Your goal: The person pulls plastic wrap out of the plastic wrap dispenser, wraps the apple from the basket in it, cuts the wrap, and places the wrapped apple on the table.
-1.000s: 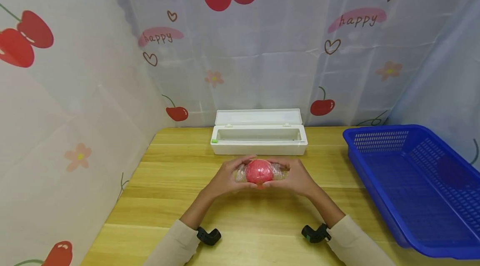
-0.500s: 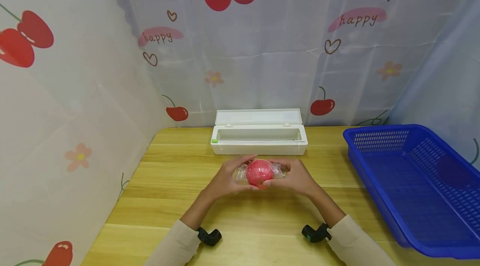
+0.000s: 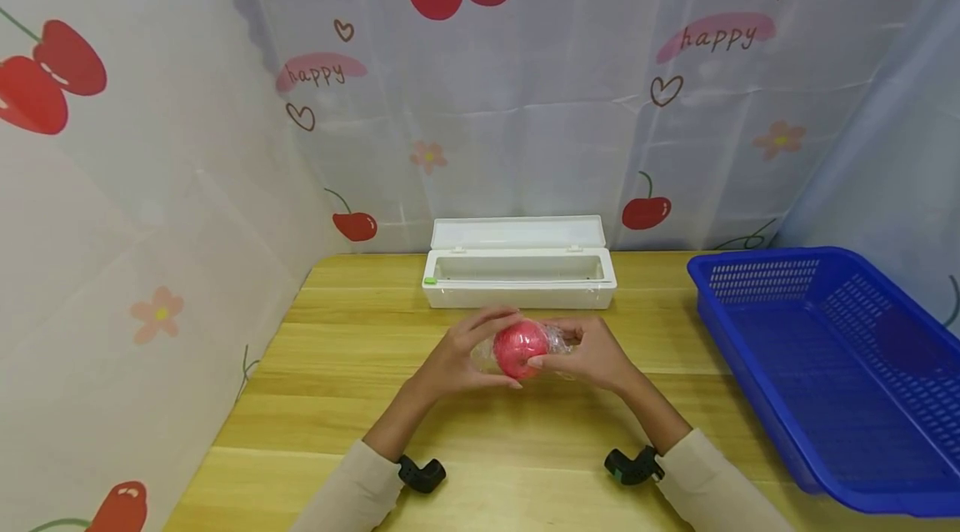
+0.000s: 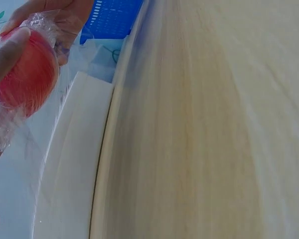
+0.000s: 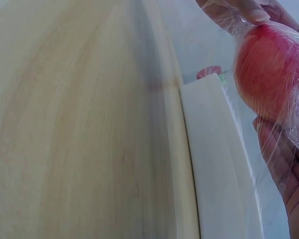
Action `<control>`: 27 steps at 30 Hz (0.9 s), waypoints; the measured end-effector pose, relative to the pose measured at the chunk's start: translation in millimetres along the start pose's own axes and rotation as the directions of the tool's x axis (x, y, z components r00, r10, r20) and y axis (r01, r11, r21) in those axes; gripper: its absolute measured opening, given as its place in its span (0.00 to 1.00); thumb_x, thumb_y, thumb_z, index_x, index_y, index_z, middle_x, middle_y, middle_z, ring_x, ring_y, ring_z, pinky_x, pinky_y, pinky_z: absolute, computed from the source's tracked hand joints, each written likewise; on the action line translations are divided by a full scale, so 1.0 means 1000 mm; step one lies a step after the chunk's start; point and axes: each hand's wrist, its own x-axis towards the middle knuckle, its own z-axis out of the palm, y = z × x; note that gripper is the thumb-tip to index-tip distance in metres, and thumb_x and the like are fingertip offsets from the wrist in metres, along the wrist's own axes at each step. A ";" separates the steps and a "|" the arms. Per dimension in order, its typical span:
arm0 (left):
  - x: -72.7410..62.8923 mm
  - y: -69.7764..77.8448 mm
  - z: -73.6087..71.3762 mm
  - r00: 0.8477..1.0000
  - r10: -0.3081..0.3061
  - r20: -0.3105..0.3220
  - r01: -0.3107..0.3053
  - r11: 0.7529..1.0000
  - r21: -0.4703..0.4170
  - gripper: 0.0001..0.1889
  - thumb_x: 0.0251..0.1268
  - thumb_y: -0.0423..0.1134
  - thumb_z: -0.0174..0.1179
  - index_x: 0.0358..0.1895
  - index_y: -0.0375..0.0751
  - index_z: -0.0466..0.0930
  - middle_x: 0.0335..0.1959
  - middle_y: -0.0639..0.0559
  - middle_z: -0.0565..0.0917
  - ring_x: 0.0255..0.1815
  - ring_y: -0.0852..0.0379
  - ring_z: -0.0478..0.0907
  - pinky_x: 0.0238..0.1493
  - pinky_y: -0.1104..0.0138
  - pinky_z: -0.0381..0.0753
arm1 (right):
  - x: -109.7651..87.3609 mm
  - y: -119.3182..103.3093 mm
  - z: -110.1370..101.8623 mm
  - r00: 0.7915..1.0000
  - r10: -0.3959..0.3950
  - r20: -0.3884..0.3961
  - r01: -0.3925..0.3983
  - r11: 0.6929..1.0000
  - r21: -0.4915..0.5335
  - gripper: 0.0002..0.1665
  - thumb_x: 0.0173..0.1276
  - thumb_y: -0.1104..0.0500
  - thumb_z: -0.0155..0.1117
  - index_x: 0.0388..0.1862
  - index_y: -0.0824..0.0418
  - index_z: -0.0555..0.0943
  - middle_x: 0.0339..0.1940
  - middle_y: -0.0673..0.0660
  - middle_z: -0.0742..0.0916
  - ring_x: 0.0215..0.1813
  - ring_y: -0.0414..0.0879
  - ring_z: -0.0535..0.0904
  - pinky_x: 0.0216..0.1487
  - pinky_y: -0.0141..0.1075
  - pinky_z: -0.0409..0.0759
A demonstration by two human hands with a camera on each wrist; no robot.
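A red apple wrapped in clear cling film is held between both hands above the middle of the table, in front of the white box. My left hand curves round its left side, fingers along the top and thumb under the front edge. From the right, my right hand grips it, the thumb pressing on the apple's front. Bunched cling film gathers at the right side, partly under the right fingers. In the right wrist view the film stretches shiny over the apple, with loose folds hanging beside the palm.
A long white cling film box stands at the table's back edge, its lid raised and a green slider on its front rim. On the right sits a blue plastic basket. Cherry-printed curtains surround the wooden table.
The apple has turned slightly between the hands. The left fingers and thumb have spread a little, while the right thumb has moved further onto the apple's front.
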 end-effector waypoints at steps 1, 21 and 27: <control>0.000 0.000 0.000 1.000 0.008 0.006 -0.008 1.000 0.000 0.49 0.39 0.49 0.86 0.71 0.46 0.73 0.69 0.46 0.74 0.69 0.50 0.72 0.66 0.59 0.77 | 0.000 -0.001 0.000 1.000 0.001 0.000 -0.001 1.000 0.002 0.28 0.51 0.49 0.85 0.50 0.58 0.89 0.41 0.51 0.91 0.39 0.47 0.88 0.36 0.39 0.88; 0.002 0.002 0.003 0.999 0.013 -0.047 -0.015 0.998 -0.056 0.45 0.33 0.41 0.88 0.63 0.35 0.79 0.62 0.42 0.80 0.62 0.46 0.79 0.63 0.62 0.80 | 0.001 0.004 0.001 0.997 -0.075 0.002 0.075 0.993 -0.089 0.38 0.52 0.45 0.84 0.63 0.51 0.84 0.57 0.49 0.88 0.54 0.45 0.84 0.50 0.37 0.85; 0.000 -0.002 0.004 0.999 -0.011 -0.043 0.007 0.997 -0.079 0.44 0.35 0.41 0.87 0.64 0.40 0.79 0.61 0.48 0.83 0.62 0.50 0.79 0.62 0.61 0.81 | 0.000 0.002 0.001 0.989 -0.145 -0.014 0.143 0.987 -0.067 0.41 0.52 0.48 0.84 0.67 0.51 0.81 0.61 0.44 0.85 0.62 0.46 0.81 0.59 0.39 0.82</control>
